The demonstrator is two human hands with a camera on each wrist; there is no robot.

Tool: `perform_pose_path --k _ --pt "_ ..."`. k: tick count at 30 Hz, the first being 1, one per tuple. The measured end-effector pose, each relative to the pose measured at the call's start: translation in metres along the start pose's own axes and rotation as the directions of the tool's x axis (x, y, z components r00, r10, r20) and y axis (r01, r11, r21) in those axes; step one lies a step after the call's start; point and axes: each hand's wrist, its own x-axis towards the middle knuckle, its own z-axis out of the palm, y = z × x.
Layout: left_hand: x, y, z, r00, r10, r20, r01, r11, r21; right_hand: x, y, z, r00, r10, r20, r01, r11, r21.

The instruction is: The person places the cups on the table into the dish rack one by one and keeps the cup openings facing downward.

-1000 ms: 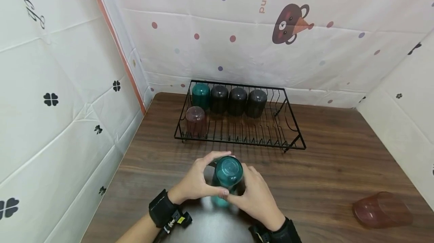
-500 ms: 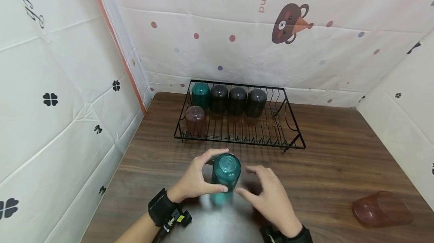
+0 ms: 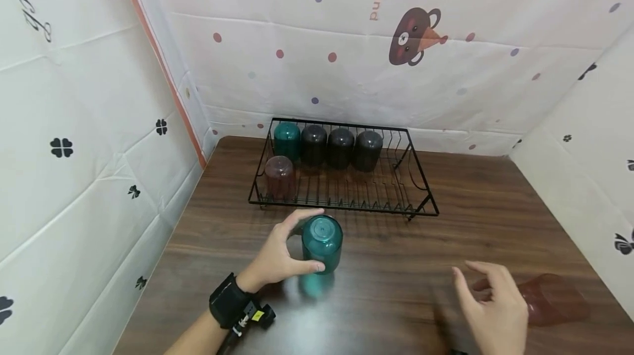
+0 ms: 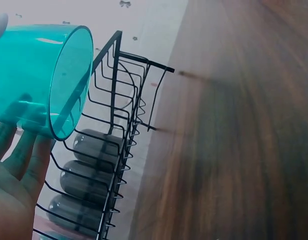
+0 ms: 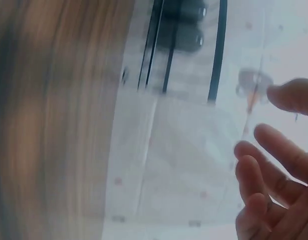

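Note:
My left hand grips a teal tumbler upside down in front of the rack, thumb on the near side and fingers round the far side. In the left wrist view the teal tumbler shows its open rim pointing at the tabletop, apart from the wood. At the right of the table my right hand hovers just left of a clear pink tumbler lying on its side, partly covered by the hand. Only air lies between the spread, slightly bent fingers in the right wrist view.
A black wire rack stands at the back of the wooden table. Its rear row holds a teal tumbler and several dark grey tumblers, all inverted. A pink tumbler stands inverted at its front left. Printed cloth walls enclose the table.
My right hand has let go of the teal tumbler and moved right to the lying pink tumbler. The left hand still holds the teal tumbler, slightly farther from me. The head view has shifted a little.

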Motion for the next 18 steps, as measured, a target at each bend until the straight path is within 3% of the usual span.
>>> perform_pose_path --k 5,10,18 --pt "0.003 0.002 -0.006 1.0 -0.008 -0.005 0.008 1.0 0.016 -0.005 0.018 -0.015 0.992 0.087 -0.096 -0.092 0.994 -0.053" --pt "0.012 0.009 -0.012 0.998 -0.057 0.004 0.057 0.997 0.047 -0.009 0.03 -0.026 0.956 0.232 -0.182 -0.244 0.969 -0.046" --pt "0.031 0.017 -0.028 0.998 -0.057 -0.023 0.059 0.992 0.109 -0.018 0.037 -0.038 0.899 0.4 -0.176 -0.426 0.893 -0.145"
